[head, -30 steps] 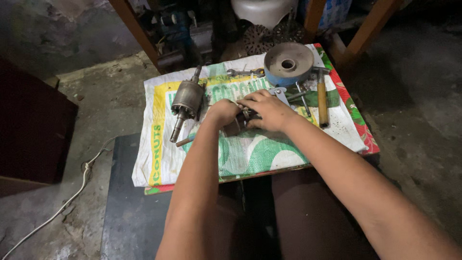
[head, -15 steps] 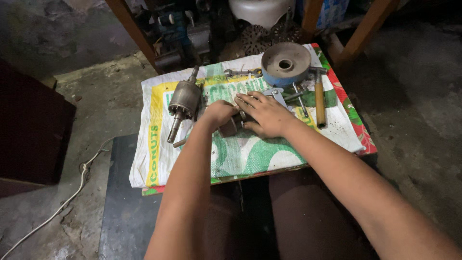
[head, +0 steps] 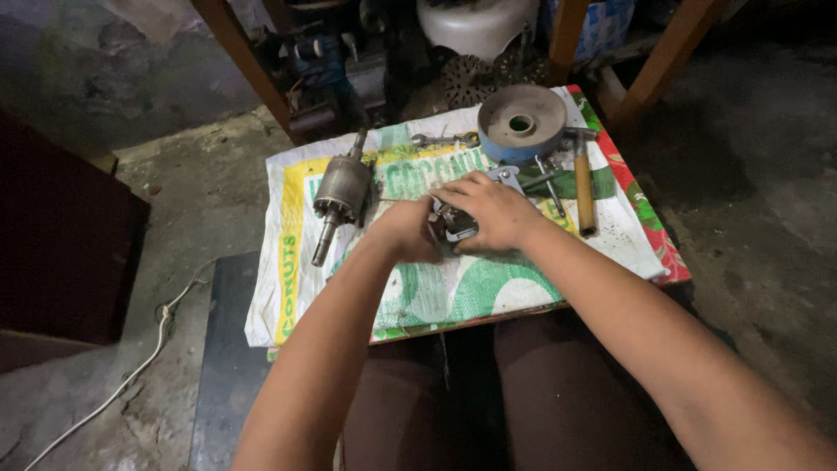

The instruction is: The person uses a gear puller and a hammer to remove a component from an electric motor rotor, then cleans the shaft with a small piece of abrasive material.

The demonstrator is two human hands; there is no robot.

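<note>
A small dark metal part (head: 455,225) sits between both hands near the middle of the woven sack (head: 418,288) that covers the counter. The left hand (head: 405,228) closes around the part's left side, fingers curled against it. The right hand (head: 488,209) lies over its top and right side, fingers bent down onto it. Both hands touch the part, so neither is nearer; most of the part is hidden under them, and its long axis cannot be told.

Left of the part, just beyond the left hand, lies a motor armature (head: 338,194), its shaft running from the far edge of the sack toward the person. Beyond the part, toward the far right, rests a round grinding wheel (head: 521,120). A wooden-handled hammer (head: 582,179) lies right of the part, handle pointing toward the person, and a spanner (head: 440,139) lies well beyond it.
</note>
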